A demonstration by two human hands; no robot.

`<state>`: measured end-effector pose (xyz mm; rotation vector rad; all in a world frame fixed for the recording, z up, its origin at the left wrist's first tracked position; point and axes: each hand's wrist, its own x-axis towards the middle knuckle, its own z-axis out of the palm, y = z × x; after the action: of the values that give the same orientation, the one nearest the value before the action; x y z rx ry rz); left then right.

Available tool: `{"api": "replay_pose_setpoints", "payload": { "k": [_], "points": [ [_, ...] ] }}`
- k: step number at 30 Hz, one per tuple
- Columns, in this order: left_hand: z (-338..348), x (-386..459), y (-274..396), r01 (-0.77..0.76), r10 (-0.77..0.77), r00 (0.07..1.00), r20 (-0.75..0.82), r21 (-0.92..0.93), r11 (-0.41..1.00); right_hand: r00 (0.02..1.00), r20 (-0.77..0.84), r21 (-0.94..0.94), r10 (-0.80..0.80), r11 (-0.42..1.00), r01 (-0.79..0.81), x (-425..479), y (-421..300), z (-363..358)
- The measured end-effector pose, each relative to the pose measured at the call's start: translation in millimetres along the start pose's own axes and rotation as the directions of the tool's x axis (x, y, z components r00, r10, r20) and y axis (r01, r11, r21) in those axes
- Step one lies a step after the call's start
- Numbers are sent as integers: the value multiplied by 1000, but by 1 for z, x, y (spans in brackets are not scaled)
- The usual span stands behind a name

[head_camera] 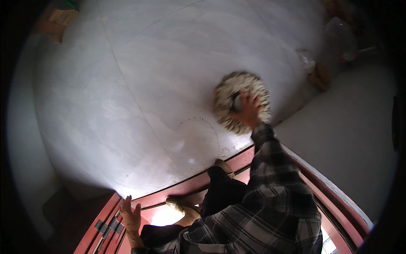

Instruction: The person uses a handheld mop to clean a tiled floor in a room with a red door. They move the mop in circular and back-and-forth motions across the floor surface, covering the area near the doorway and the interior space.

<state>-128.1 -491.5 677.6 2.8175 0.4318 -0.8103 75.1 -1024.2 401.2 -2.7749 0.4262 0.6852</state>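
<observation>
My right hand [249, 109] reaches forward, fingers spread over the middle of a round, shaggy, cream-and-dark object [236, 79]. Between thumb and fingers a smooth grey part [238, 103] shows at its centre. Hand and round object are both blurred, so I cannot tell whether I grip it. Low on the left, my left hand [130, 217] holds nothing, its fingers apart. It is beside the red door frame [92, 222], close to a metal hinge [109, 228]; whether it touches the frame is unclear.
A red threshold [190, 184] crosses before my feet, one shoe [224, 168] close against it. The grey floor [152, 79] bears a dashed curved mark [207, 122]. Clear plastic [306, 59] and a brown item [318, 76] lie by the right wall [333, 127]. A cardboard box [58, 23] stands far left.
</observation>
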Motion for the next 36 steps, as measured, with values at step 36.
{"api": "replay_pose_setpoints", "payload": {
  "k": [36],
  "points": [
    [18, -31, -22, 338, -347, 931, 114, 88, 937, 942, -131, 120, -309, 938, 324, 228, -207, -68]
  ]
}}
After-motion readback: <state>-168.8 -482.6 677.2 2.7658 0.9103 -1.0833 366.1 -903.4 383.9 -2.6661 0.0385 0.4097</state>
